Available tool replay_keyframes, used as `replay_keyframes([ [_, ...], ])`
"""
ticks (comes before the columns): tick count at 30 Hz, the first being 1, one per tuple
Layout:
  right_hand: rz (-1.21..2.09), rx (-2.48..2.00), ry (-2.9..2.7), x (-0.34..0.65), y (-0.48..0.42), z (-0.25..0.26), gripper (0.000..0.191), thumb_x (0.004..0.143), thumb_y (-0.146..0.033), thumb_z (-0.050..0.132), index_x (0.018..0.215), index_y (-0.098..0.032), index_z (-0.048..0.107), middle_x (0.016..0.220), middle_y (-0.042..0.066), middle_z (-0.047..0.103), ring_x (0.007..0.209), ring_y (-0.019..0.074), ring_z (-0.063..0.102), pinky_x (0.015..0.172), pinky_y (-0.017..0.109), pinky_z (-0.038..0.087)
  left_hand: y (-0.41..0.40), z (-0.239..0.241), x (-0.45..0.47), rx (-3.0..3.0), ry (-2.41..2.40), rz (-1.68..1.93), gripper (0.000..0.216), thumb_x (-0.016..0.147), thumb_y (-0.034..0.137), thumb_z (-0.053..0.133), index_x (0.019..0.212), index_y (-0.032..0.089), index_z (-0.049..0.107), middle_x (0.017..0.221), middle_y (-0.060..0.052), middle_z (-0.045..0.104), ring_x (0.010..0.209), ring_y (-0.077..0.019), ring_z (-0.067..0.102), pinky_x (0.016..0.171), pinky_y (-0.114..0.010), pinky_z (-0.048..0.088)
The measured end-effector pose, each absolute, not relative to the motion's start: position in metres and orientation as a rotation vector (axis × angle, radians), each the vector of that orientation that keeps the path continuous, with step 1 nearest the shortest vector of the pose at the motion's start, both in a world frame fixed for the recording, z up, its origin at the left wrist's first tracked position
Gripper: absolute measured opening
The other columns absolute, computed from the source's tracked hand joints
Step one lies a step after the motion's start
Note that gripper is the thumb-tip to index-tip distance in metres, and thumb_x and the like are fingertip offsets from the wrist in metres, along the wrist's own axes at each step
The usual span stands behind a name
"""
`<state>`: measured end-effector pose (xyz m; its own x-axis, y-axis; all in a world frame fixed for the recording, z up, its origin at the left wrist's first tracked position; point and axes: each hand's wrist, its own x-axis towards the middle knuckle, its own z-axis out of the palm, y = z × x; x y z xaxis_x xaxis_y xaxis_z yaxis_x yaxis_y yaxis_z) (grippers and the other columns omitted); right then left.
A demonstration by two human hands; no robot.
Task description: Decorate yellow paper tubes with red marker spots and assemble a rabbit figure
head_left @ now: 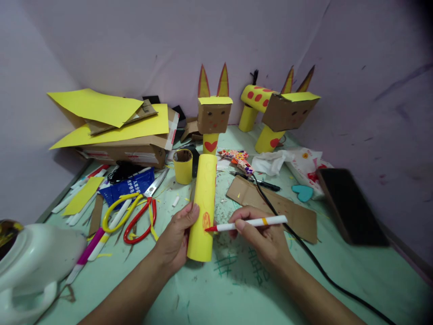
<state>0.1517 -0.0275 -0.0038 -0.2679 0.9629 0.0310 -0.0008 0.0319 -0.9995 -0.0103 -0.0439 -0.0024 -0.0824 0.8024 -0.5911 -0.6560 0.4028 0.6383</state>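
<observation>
My left hand (pixel 179 232) grips the lower left side of a yellow paper tube (pixel 205 185), held nearly upright with its top leaning away. In my right hand (pixel 259 230) is a white felt-tip pen (pixel 252 223) with a red tip and an orange band. Its tip touches the tube at an oval patch of orange-red scribble (pixel 206 220). Fainter round outlines show higher on the tube. Behind it stands a cardboard animal head (pixel 214 118) with pointed ears, on a yellow neck bearing a red heart.
Red-and-yellow-handled scissors (pixel 149 212), pens and a blue packet (pixel 130 186) lie left, near a white jug (pixel 43 253). Cardboard and yellow sheets (pixel 98 108) pile behind. A second animal (pixel 287 113), a glue gun (pixel 237 159) with a black cord, a cardboard strip (pixel 291 210) and a phone (pixel 352 205) are right.
</observation>
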Motion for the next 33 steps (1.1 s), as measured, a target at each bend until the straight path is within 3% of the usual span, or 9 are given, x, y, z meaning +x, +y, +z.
replay_keyframes([
  [14,1.376,-0.991,-1.459,0.158,-0.020,-0.014,0.018,0.079,-0.031,0.056,0.074,-0.017,0.065,0.060,0.003,0.067,0.058,0.0169,0.059,0.055,0.027,0.044,-0.044,-0.003,-0.012,0.149,1.116,1.243,0.011,0.080,0.016,0.059,0.090,0.012,0.063,0.072,-0.005,0.069,0.058,-0.0135,0.063,0.058,-0.025,0.055],
  [33,1.495,-0.952,-1.428,0.156,-0.020,-0.014,0.018,0.077,-0.032,0.058,0.070,-0.017,0.064,0.057,0.003,0.064,0.054,0.0154,0.057,0.050,0.025,0.043,-0.044,-0.003,-0.012,0.154,1.082,1.199,0.012,0.082,0.017,0.055,0.087,0.010,0.063,0.067,-0.009,0.070,0.060,-0.0186,0.066,0.059,-0.029,0.055],
])
